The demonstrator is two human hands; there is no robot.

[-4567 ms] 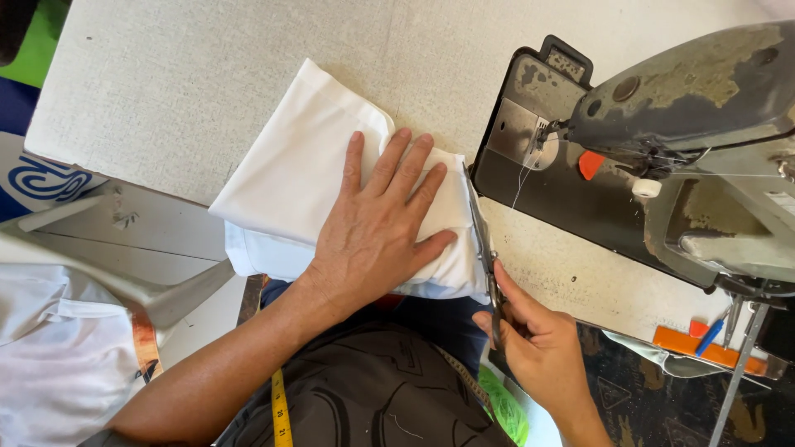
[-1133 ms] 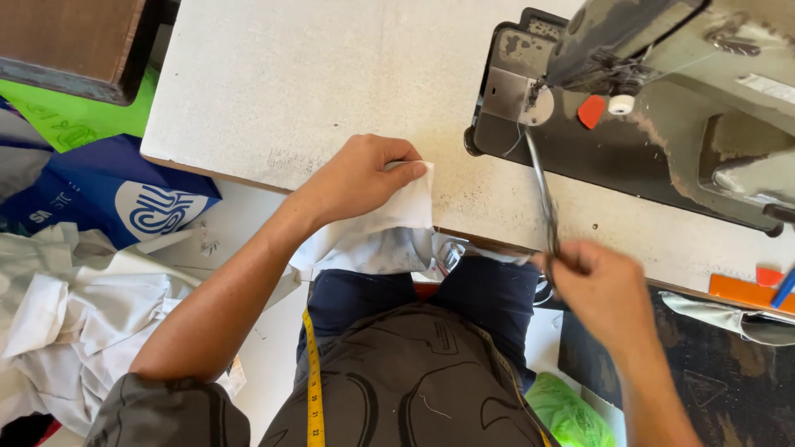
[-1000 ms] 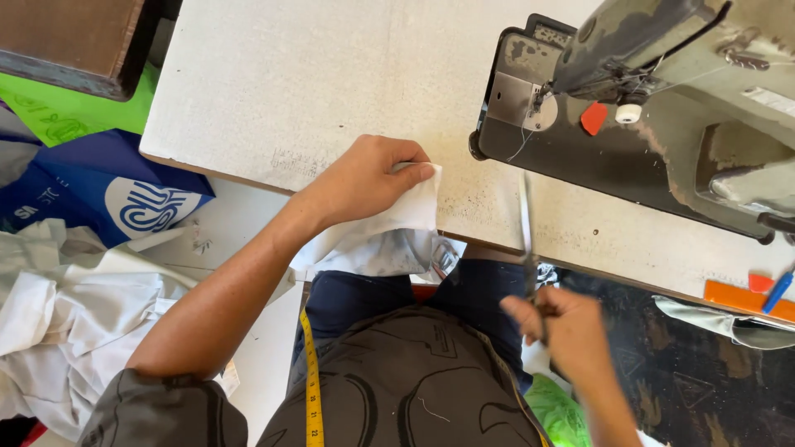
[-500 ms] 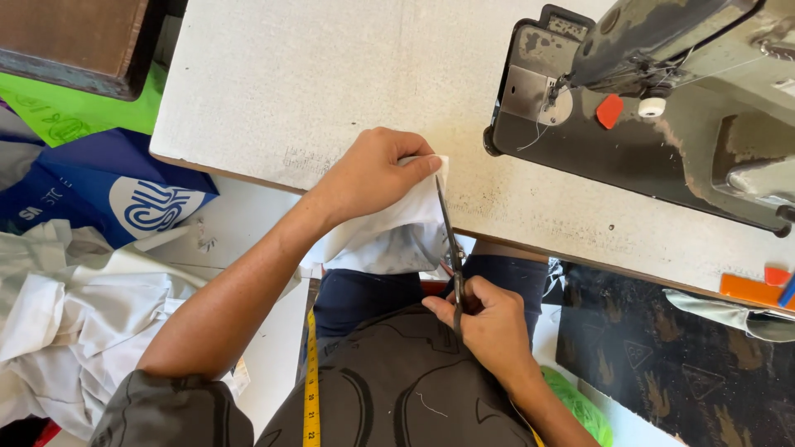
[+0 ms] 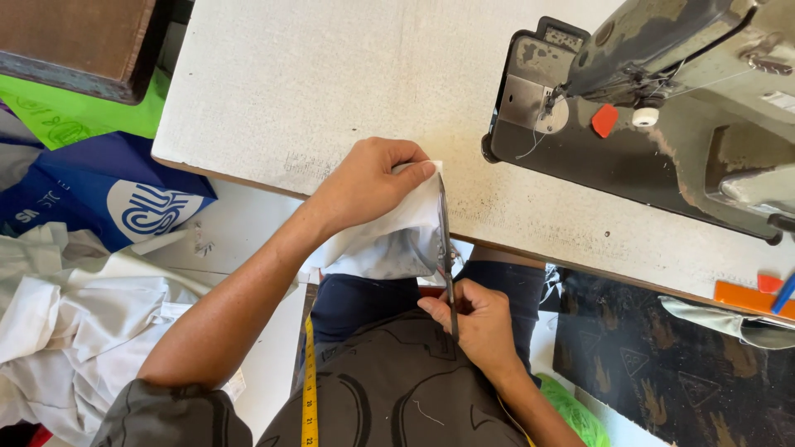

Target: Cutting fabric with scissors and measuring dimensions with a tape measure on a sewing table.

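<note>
My left hand (image 5: 368,184) pinches the top corner of a folded white cloth (image 5: 389,240) against the front edge of the white table (image 5: 315,91); the cloth hangs down toward my lap. My right hand (image 5: 476,323) grips the handles of long dark scissors (image 5: 445,248), whose blades run up along the cloth's right edge to my left fingertips. Whether the blades are apart I cannot tell.
A grey-green sewing machine (image 5: 662,108) stands on the table's right half. A yellow tape measure (image 5: 310,389) hangs down my chest. White fabric (image 5: 66,323) lies heaped on the floor at left, beside a blue bag (image 5: 108,199) and green sheet (image 5: 74,120). An orange item (image 5: 745,296) sits far right.
My right hand has brought the scissors from near the sewing machine over to the cloth's right edge, and my left hand has bunched the cloth from flat on the table to its front edge.
</note>
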